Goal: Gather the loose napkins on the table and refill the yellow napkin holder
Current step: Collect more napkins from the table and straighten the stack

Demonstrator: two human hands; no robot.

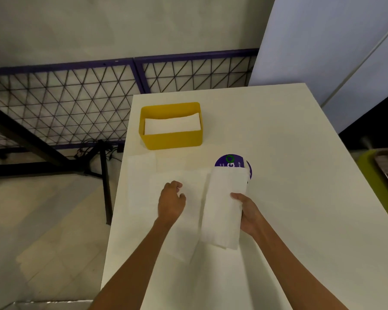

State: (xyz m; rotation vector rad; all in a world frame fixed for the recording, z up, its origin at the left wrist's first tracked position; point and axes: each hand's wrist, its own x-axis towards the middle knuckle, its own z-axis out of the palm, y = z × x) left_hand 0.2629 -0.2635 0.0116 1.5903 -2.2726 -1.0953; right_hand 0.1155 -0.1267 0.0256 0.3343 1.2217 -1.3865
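Napkins lie loose at the left side of the white counter (289, 175). The far-left napkin (141, 186) lies flat near the counter's left edge, with its long axis running away from the person. A second napkin (188, 231) lies just beside it to the right and overlaps it a little, with the same direction of its long axis.

The left hand (171, 203) is over this second napkin, so it is the nearer hand for both loose sheets. Its fingers (176, 185) are curled downward to the paper. I cannot tell if they already pinch the sheet or only touch it.

Farther from the person, beyond the left hand, stands the yellow napkin holder (170, 139). Its long axis goes across the counter, left to right. Some folded napkins (171, 125) are already inside, and they do not fill it.

To the right of the left hand is the gathered stack (224, 209), held a little above the counter with its long axis pointing away from the person. The right hand (248, 212) grips it from the right side, the thumb (236, 195) on top and the other fingers hidden under the paper. The far end of the stack covers part of a round purple sticker (230, 162).

In my judgement, the stack must turn about a quarter to match the holder's long axis before it goes in.
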